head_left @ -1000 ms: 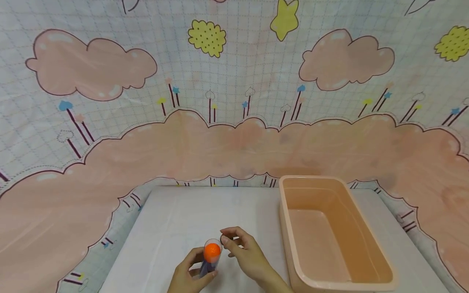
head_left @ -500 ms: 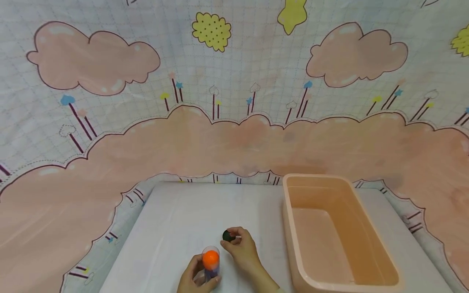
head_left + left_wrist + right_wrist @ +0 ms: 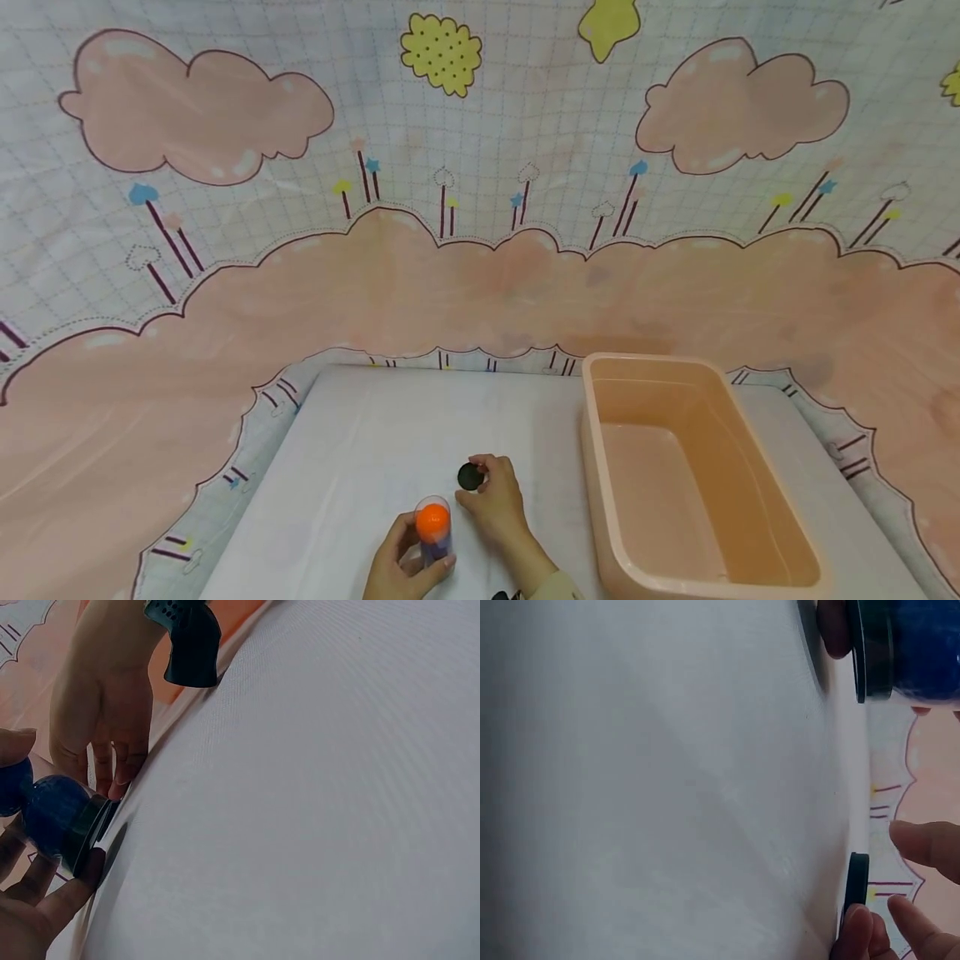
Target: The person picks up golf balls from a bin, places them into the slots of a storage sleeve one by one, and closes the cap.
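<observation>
My left hand (image 3: 397, 562) grips a clear tube (image 3: 437, 550) upright over the table, fingers and thumb around its sides. An orange ball (image 3: 432, 522) sits at its upper end. In the left wrist view, blue balls (image 3: 56, 814) show through its wall above a dark base (image 3: 84, 836). A dark round lid (image 3: 470, 477) lies flat on the table beyond the tube. At its right edge are the fingertips of my right hand (image 3: 498, 504), with the thumb apart from it. The right wrist view shows the lid (image 3: 857, 879) edge-on, with fingers (image 3: 856, 928) against it.
A deep peach-coloured bin (image 3: 592, 467) stands on the white table (image 3: 390, 433) to the right of my hands. Behind the table hangs a patterned cloth (image 3: 480, 292) with pink clouds. A dark wrist mount (image 3: 193, 652) sits on my right wrist.
My right hand has carried the lid slightly away from the tube, set it flat on the table and lifted its thumb off. My left hand keeps its hold on the tube.
</observation>
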Available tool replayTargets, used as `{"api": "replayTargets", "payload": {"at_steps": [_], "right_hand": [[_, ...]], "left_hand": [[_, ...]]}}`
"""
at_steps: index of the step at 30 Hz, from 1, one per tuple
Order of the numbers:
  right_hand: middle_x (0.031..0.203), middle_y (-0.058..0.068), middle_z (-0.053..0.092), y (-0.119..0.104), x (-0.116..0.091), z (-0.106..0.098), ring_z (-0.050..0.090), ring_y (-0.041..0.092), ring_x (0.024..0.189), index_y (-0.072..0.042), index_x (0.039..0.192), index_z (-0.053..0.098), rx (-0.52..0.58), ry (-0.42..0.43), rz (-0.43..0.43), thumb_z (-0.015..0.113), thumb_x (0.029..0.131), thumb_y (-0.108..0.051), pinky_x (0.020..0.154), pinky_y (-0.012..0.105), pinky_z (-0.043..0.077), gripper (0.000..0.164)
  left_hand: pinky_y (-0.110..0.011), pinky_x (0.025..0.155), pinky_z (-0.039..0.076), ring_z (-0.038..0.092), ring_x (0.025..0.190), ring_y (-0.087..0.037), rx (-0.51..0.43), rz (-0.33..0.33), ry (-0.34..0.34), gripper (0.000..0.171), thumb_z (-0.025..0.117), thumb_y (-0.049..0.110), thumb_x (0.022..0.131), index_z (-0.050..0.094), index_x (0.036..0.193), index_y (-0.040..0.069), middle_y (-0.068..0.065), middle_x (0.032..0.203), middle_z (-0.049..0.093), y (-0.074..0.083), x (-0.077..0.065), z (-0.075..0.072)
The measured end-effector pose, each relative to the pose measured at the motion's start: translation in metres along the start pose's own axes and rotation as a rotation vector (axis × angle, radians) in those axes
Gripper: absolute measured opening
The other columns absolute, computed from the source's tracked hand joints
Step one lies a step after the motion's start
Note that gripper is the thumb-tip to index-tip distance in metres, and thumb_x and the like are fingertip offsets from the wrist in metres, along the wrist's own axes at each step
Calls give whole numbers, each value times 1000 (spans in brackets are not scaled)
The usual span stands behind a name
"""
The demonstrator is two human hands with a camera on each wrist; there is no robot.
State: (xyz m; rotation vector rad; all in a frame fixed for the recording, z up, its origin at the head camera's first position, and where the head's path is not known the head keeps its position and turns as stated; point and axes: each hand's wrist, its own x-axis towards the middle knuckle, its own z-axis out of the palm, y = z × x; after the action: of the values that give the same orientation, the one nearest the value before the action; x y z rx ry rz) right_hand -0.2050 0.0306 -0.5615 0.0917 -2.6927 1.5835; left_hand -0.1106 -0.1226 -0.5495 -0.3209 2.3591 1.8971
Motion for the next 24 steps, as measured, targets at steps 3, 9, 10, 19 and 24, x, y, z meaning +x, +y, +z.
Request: {"api": "replayTargets", "payload": {"at_steps": [3, 9, 10, 19, 24], "right_hand": [[97, 6, 52, -1, 4, 1, 52, 13, 77, -10, 118, 62, -56, 9, 9, 81, 68, -14, 66, 23, 43, 53], [96, 9, 49, -3, 9, 2, 51, 17, 75, -8, 118, 65, -142, 24, 56, 80, 66, -13, 70, 34, 48, 54], [96, 9, 49, -3, 10, 2, 52, 19, 75, -7, 116, 65, -146, 29, 64, 80, 66, -12, 70, 36, 48, 53], [101, 12, 47, -5, 9, 2, 57, 25, 77, -9, 104, 69, -161, 37, 107, 80, 67, -11, 72, 41, 51, 38], [103, 11, 48, -4, 6, 0, 57, 24, 81, -8, 103, 68, -138, 20, 101, 82, 69, -17, 76, 42, 51, 38]], "left_hand": [[-41, 90, 55, 57, 112, -27, -1, 5, -1, 65, 87, 28, 69, 53, 123, 14, -8, 125, 60, 1, 1, 0], [-43, 90, 55, 56, 111, -26, 12, -9, -14, 68, 87, 31, 69, 52, 124, 12, -8, 124, 60, 3, 2, 0], [-43, 90, 55, 56, 111, -26, 11, -9, -19, 68, 87, 31, 70, 52, 124, 12, -8, 124, 60, 3, 2, 1], [-48, 91, 53, 55, 116, -28, 25, -45, -46, 71, 86, 34, 70, 50, 127, 11, -10, 127, 59, 4, -1, 2], [-51, 91, 52, 55, 116, -30, 39, -77, -40, 73, 86, 35, 70, 49, 127, 8, -11, 128, 59, 8, -4, 3]]}}
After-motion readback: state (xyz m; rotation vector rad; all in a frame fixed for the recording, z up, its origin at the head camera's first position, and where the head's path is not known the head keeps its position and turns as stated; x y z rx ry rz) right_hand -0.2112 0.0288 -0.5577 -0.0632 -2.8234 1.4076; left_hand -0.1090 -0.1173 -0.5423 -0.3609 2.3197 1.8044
